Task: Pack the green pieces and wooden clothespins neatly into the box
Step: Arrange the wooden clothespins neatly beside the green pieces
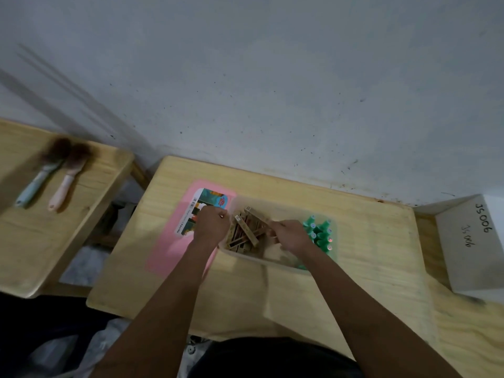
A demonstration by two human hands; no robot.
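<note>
A clear plastic box (pixel 283 264) stands on the middle of the wooden table. Wooden clothespins (pixel 246 233) lie piled in its left half. Several green pieces (pixel 320 231) stand packed at its right end. My left hand (pixel 211 223) is curled in a fist at the box's left wall; what it holds is hidden. My right hand (pixel 290 236) reaches into the box between the clothespins and the green pieces, its fingers pinching a clothespin.
A pink lid (pixel 174 249) with a printed label (pixel 201 208) lies left of the box. Two brushes (pixel 51 177) rest on a second wooden table at the left. A white cardboard box (pixel 469 244) sits at the right. The wall runs behind the table.
</note>
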